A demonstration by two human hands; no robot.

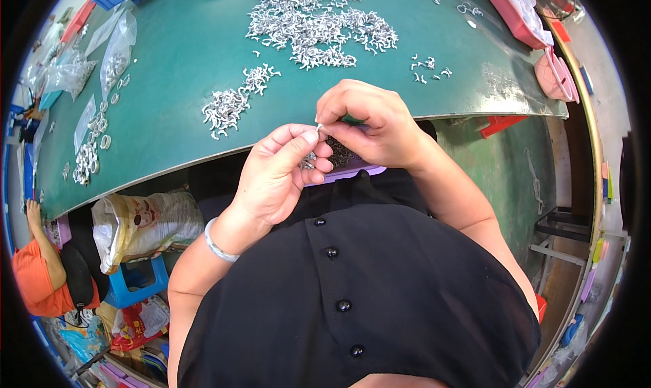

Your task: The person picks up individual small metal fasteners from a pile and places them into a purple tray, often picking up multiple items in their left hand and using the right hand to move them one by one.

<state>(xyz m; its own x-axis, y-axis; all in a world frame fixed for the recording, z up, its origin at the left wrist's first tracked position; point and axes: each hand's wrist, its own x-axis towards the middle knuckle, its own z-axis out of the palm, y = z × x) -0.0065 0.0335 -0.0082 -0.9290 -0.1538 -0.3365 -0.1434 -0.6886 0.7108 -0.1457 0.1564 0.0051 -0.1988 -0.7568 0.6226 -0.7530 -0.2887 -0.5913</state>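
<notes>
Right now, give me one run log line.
left hand: pinching piece, cupping more pieces | right hand: pinching same piece | pile: on table

We have open green tabletop (163, 76) forward-left of our left hand (274, 174), a small metal heap (226, 110) nearer it, a larger heap (305, 22) ahead of our right hand (373, 120), a purple bin (354, 173) close below.

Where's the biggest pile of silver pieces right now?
Head view, top centre: the biggest pile lies on the green table, beyond the right hand.

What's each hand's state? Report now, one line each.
Left hand: closed, holding small, curved, silvery metal-looking pieces.
Right hand: closed, fingertips pinching one small silvery piece.
</notes>
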